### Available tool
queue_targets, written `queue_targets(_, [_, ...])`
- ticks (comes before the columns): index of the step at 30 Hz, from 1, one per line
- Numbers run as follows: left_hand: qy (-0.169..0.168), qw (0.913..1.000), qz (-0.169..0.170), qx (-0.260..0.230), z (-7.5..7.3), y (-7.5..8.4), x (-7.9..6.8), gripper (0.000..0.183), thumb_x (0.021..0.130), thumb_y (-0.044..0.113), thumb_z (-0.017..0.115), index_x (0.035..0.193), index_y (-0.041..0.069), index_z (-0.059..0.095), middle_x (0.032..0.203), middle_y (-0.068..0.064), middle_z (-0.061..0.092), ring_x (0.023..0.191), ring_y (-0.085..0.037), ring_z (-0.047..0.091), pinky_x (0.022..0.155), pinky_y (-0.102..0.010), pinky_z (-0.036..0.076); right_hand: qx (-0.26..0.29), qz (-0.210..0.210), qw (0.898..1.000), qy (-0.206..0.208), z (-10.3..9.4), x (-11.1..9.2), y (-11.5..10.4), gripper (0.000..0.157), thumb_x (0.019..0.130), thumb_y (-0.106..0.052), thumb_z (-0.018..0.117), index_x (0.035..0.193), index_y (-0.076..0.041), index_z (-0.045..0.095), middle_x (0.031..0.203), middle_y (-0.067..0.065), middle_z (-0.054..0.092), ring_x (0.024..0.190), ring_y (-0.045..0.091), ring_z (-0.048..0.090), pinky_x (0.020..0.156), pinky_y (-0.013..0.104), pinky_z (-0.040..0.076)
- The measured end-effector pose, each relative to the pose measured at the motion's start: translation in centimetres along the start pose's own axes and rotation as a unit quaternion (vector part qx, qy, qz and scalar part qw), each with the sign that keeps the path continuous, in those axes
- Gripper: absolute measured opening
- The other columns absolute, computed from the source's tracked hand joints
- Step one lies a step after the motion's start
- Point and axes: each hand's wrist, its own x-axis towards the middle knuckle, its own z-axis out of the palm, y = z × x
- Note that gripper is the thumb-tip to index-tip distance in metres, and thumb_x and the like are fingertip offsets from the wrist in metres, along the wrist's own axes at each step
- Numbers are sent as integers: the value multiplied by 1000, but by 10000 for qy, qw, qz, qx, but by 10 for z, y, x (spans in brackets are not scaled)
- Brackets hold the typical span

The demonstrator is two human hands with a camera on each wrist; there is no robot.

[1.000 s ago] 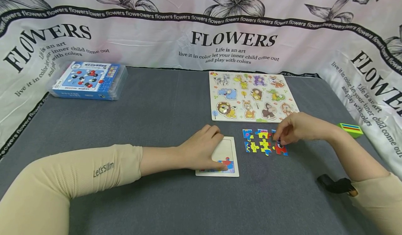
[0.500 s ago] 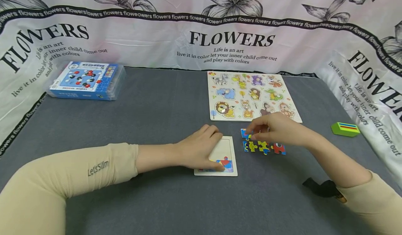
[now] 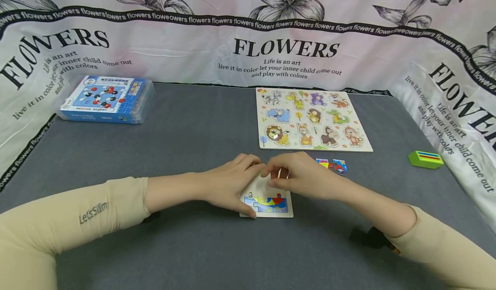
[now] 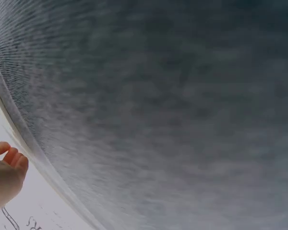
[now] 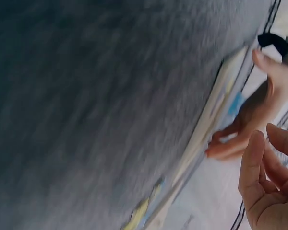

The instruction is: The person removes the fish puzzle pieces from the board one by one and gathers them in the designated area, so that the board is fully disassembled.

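Observation:
In the head view, my left hand (image 3: 230, 184) rests over the left side of a small pale puzzle tray (image 3: 267, 215), thumb spread toward its lower left corner. Fitted puzzle pieces (image 3: 271, 205), blue, yellow and red, fill the tray's lower part. Above the tray's upper right side, my right hand (image 3: 304, 176) holds its thumb and fingers bent close together. The right wrist view shows these fingertips (image 5: 252, 143) near each other, with no piece visible between them. Behind that hand lie loose puzzle pieces (image 3: 339, 165); the hand and forearm hide others.
A pale board with animal shapes (image 3: 321, 131) lies behind the loose pieces. A blue-and-white box in clear plastic (image 3: 102, 103) sits at the back left. Farther right stands a green block with coloured stripes (image 3: 425, 160). Grey cloth (image 3: 186, 255) covers the table.
My right hand has moved left from the loose pieces to above the tray. The left hand has shifted slightly left, uncovering more of the fitted pieces.

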Motion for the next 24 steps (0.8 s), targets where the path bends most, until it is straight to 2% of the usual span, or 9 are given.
queue_targets(7, [-33,9999,74,-140,1,-9,-9,100,76,62,76,153,17,31,145,-1,35,128,-17,34,109,-34,40,167,56,9992,-358,19,12,-10,20,90,-13,70,109,-10,67,85,-4,66,64,6,58,59,22,49])
queue_targets(13, [27,9995,149,-269,2,-10,-12,94,75,58,79,149,21,34,146,-2,35,129,-18,35,109,-36,40,116,-144,9985,-516,30,15,-12,22,88,-13,72,108,-12,65,85,-6,66,69,2,60,63,20,51])
queue_targets(24, [76,9993,79,-359,4,-11,-11,102,73,60,79,152,14,33,146,-3,35,132,-18,35,112,-36,39,-106,-315,9980,-529,39,16,-5,29,80,-14,81,104,-13,66,84,-3,64,70,2,56,66,18,49])
